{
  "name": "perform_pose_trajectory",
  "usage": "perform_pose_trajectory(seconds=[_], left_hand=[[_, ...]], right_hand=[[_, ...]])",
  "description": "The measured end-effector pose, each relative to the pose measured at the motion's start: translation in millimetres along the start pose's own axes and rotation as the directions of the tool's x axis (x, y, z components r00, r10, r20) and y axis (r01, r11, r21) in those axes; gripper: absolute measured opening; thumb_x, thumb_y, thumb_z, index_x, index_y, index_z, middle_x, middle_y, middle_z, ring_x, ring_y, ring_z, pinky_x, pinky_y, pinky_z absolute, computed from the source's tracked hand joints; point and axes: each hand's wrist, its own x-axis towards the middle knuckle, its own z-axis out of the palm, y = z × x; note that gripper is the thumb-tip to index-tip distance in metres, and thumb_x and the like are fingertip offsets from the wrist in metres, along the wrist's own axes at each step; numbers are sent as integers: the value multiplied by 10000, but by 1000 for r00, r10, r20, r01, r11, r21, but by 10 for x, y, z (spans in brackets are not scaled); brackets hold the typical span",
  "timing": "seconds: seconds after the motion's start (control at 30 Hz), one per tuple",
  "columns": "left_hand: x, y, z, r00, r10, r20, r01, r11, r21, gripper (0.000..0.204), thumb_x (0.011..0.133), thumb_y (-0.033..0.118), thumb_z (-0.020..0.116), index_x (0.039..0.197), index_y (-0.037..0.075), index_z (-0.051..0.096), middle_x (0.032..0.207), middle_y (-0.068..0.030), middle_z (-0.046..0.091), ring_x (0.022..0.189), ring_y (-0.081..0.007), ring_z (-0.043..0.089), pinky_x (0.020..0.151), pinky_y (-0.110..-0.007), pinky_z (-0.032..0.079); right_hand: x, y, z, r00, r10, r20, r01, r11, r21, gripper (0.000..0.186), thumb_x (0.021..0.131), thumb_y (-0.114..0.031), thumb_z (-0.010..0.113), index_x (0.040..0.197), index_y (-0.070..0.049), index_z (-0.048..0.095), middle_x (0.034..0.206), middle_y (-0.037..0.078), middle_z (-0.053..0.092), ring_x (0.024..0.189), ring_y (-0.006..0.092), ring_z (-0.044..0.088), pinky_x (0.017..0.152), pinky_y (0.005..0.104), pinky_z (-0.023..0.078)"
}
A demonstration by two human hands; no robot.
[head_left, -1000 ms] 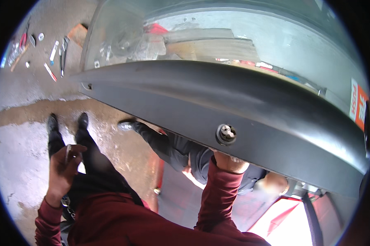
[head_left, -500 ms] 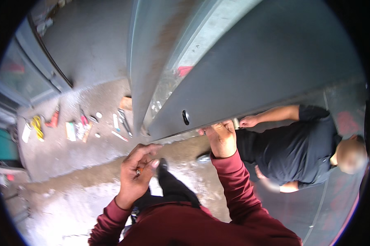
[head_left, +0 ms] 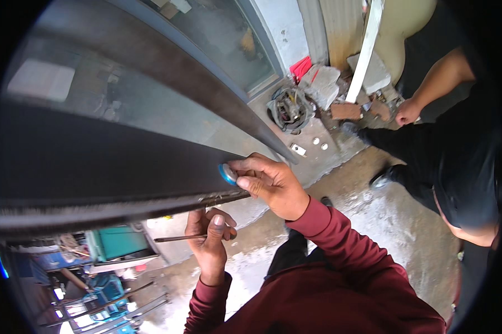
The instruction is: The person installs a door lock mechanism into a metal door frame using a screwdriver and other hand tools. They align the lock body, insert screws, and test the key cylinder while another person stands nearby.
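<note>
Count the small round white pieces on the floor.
2: the upper round piece, right of a white rectangular piece, and the lower round piece just beside it. The dark panel may hide more.

Bright overall with daylight, washed out to near-white in patches on the floor (head_left: 373, 236); dim and low in detail along the dark panel (head_left: 95, 161) at left. Hazy across the glass (head_left: 156, 111). Reasonably crisp at the right hand (head_left: 281, 189), softer toward the rim, strongly curved by fisheye distortion and black at the corners.
</note>
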Motion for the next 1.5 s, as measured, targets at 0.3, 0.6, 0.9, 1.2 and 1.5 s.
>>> perform_pose_trajectory(seconds=[0.3,0.6,0.9,1.2,1.5], left_hand=[[64,-18,291,985,29,-170,-9,993,116,252,1015,227,644,1153,17,628,764,-92,637,570,-99,527,519,-202,440],[56,1,390,978,31,-208,9,982,189,250,1025,232,627,1155,18,638,747,-70,629,609,-76,517,506,-192,380],[57,-9,417,962,43,-269,12,979,201,206,1023,202,630,1118,21,649,761,-78,655,574,-63,497,506,-189,379],[72,-105,345,970,101,-222,-66,985,158,237,1012,209,652,1102,-9,658,753,-98,672,567,-114,542,508,-221,412],[80,-200,230,968,162,-194,-121,971,208,210,1004,202,667,1054,-1,659,668,-96,632,529,-143,559,471,-266,435]], right_hand=[[69,68,-142,997,-60,53,57,997,50,343,956,15,670,1293,17,603,1113,86,636,1044,154,667,885,300,560],[128,66,-185,982,-179,58,182,982,-52,383,915,-31,724,1287,-38,631,1069,92,612,907,156,664,763,282,550],[205,22,-143,947,-308,91,320,929,-185,368,900,-12,694,1263,-21,634,1087,120,584,882,206,639,756,300,538],[206,-52,-51,963,-267,40,267,923,-278,252,877,24,637,1124,13,593,1046,170,581,883,343,678,785,380,548],[161,-70,30,973,-232,-19,218,937,-273,184,893,19,644,1073,42,616,1006,164,571,825,297,693,751,349,562]])
